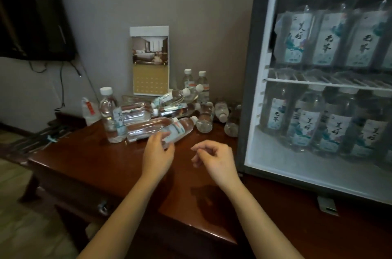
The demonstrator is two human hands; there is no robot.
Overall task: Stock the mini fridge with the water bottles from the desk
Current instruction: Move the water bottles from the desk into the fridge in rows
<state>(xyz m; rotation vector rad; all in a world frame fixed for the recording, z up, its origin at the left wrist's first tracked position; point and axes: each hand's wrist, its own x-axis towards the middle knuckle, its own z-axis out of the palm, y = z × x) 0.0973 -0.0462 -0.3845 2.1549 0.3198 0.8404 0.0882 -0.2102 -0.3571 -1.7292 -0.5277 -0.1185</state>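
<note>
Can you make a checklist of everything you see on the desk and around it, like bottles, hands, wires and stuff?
Surface: brown wooden desk, glossy, with a wet-looking patch near the front.
Job's things: bottles piled on the desk, most lying down, a few upright; fridge at right, both shelves already hold upright bottles.
Clutter: calendar leaning on the wall; small white packet with a red label.
Grips: left hand touching the nearest lying bottle, fingers not yet closed round it; right hand empty, fingers loosely curled above the desk.
Cables: black cables hanging below the TV.
Surroundings: grey wall; floor at lower left.
</note>
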